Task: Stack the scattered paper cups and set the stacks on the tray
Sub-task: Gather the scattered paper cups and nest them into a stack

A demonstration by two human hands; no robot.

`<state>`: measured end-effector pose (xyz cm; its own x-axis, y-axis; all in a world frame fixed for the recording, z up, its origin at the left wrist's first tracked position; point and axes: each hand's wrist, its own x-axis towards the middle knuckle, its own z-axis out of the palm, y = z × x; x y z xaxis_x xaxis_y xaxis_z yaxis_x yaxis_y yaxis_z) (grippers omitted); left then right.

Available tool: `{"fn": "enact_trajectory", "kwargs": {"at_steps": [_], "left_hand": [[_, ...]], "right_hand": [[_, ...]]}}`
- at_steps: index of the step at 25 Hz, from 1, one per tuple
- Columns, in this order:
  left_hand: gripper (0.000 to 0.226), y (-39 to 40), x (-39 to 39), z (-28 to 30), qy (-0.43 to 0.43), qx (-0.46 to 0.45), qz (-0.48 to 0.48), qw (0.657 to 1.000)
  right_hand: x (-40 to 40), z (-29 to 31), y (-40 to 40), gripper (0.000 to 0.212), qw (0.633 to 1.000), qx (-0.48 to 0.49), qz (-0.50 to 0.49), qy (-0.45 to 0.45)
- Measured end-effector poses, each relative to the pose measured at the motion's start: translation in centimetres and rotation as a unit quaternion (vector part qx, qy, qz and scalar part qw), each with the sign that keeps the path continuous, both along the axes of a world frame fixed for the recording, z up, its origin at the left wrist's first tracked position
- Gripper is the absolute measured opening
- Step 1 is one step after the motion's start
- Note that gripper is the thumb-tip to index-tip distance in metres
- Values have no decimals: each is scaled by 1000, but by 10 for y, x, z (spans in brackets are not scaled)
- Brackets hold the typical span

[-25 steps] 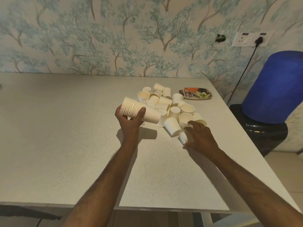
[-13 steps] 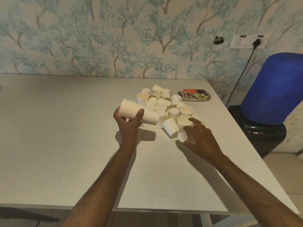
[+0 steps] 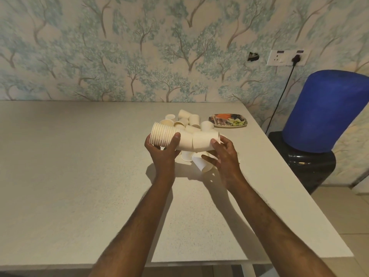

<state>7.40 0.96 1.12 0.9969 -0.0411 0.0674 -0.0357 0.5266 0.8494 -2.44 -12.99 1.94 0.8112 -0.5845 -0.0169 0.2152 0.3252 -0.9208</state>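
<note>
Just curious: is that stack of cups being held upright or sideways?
Sideways. The stack of cups lies roughly level above the table, rims pointing left, gripped by the left hand.

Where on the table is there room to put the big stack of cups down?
The table is bare across its whole left side and along the near edge under both arms. A bare strip also lies between the loose cups and the tray, whose own surface looks free of cups. It is crowded behind the left hand and right hand, where cups lie heaped.
</note>
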Motion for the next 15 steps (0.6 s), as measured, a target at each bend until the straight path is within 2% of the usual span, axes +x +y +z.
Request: {"fn": "enact_trajectory", "kwargs": {"at_steps": [6, 9, 15], "left_hand": [[85, 2, -3, 2, 0, 2, -14, 1000], [87, -5, -7, 4, 10, 37, -30, 999], [48, -17, -6, -7, 12, 74, -73, 995]], "right_hand": [[6, -4, 20, 50, 998, 2, 59, 4], [12, -6, 32, 53, 997, 11, 74, -12], [22, 1, 31, 73, 998, 41, 11, -45]]}}
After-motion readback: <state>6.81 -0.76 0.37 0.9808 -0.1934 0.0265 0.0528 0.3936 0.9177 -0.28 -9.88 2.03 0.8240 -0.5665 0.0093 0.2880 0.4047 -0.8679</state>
